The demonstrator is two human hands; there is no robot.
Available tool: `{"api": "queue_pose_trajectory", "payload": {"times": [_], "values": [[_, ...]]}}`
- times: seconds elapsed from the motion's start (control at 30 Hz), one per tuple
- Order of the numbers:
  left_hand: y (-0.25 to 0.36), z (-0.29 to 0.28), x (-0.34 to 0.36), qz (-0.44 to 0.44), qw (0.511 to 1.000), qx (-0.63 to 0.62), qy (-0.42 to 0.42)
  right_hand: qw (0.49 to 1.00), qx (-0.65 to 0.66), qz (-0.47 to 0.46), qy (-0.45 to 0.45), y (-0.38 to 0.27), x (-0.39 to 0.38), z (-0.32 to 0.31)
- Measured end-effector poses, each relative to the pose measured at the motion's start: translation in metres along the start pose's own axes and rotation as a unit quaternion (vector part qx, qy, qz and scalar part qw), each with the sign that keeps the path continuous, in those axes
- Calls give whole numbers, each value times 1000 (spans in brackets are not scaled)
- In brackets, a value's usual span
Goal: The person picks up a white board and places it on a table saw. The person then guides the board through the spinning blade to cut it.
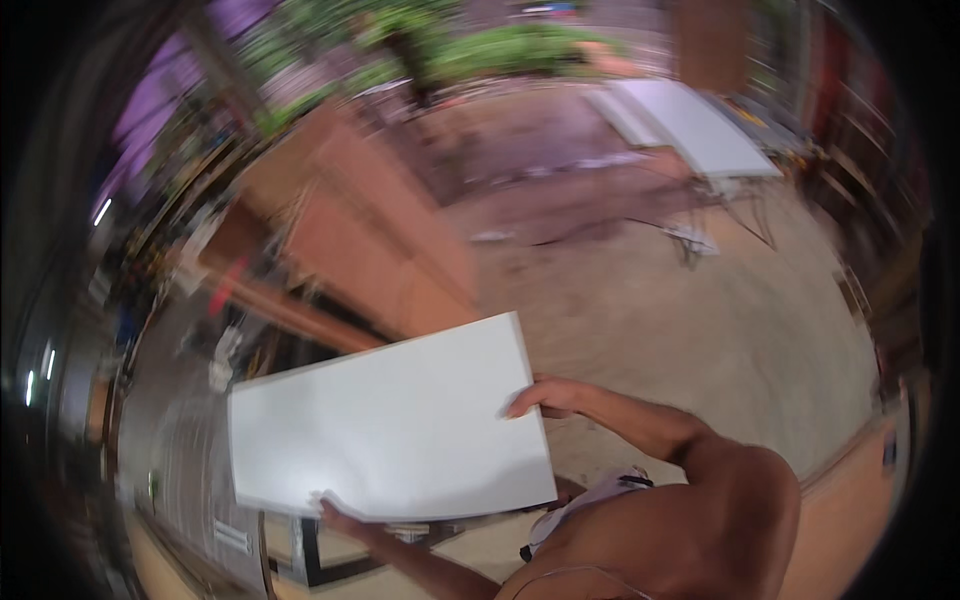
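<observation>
The white board [390, 420] is in front of the person's body, low in the view, with its broad smooth face turned up to the camera. It is a long rectangle, and its right end reaches a little higher in the view than its left end.

The right hand [548, 396] holds the right short edge: the hand is closed around it, with fingertip on the face, and the part behind is hidden. The left hand [338, 515] grips the near long edge, toward the left corner; its fingers under the board cannot be seen, so I cannot tell how deep this grip goes.

For holding it well, I judge that two supports at different edges are good, but both should press evenly, so the board does not twist. The far left corner has no hand near it and could be the first to knock against something. Clean, flat fingers would protect the white face.

Just beyond the far edge stand big brown boards [375, 245], tilted; whether the white board touches them, I cannot tell. Below the near edge there is a dark frame [316, 560]. Farther, across the bare floor [690, 330], another white panel [695, 125] lies on thin legs, and green plants [510, 50] are blurred behind.
</observation>
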State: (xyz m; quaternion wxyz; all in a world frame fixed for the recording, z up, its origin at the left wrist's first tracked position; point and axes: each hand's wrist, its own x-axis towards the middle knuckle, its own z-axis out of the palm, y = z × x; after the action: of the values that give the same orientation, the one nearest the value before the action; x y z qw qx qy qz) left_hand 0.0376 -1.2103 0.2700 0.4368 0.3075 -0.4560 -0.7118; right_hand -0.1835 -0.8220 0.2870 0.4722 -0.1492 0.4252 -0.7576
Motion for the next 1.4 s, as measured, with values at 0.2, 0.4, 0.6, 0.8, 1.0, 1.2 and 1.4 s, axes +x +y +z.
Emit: {"api": "queue_pose_trajectory", "payload": {"times": [0.2,0.4,0.6,0.8,1.0,1.2,1.4], "values": [[-88,121,-92,-129,922,-302,-204,963,-199,-150,99,-73,-230,-90],[-182,270,-237,216,915,-19,-340,871,-47,-310,378,-55,-418,-189],[-257,437,-372,-325,824,-243,-394,621,81,-426,652,-4,-534,-315],[-359,631,-595,-445,725,-184,-492,481,57,-430,762,-11,-726,-449],[-455,766,-791,-551,565,-110,-604,362,140,-423,819,-13,-873,-461],[-500,896,-945,-554,445,-53,-701,294,222,-425,827,-15,-937,-519],[-601,1013,-1052,-503,503,-38,-701,304,237,-489,782,-57,-1005,-690]]}}
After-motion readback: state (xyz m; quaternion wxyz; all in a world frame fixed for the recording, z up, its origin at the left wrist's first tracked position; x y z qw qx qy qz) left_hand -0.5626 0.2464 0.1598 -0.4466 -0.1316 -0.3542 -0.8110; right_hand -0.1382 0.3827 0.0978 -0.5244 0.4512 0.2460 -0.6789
